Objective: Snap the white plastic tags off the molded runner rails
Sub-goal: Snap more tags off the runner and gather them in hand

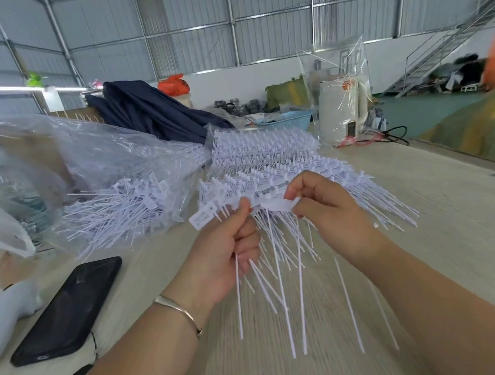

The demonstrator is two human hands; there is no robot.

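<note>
White plastic, thin and moulded, makes up everything in hand: a runner rail [266,193] at the centre of the frame, with flat tags [202,217] along it and long slim tails hanging down toward the lower middle. It looks very light and springy; the tails bend freely while the rail itself seems stiffer, so the sensible hold is on the rail close beside the tag being broken off, not on the tails, which would only flex. The joints are probably thin and brittle enough to part with a short twist. The left hand [228,249] has its grip closed around a bundle of tails and the rail's end, thumb up by a printed tag. The right hand [323,207] pinches a white tag at the rail between thumb and fingers. More racks of rails [266,149] are stacked just behind the hands, and loose tags [121,205] lie in a clear bag at centre left. The worktop [440,229] is pale, wood-grained board, and a dark phone [70,307] lies at lower left. Behind is a large shed with corrugated metal walls, a metal staircase at upper right and a green floor
</note>
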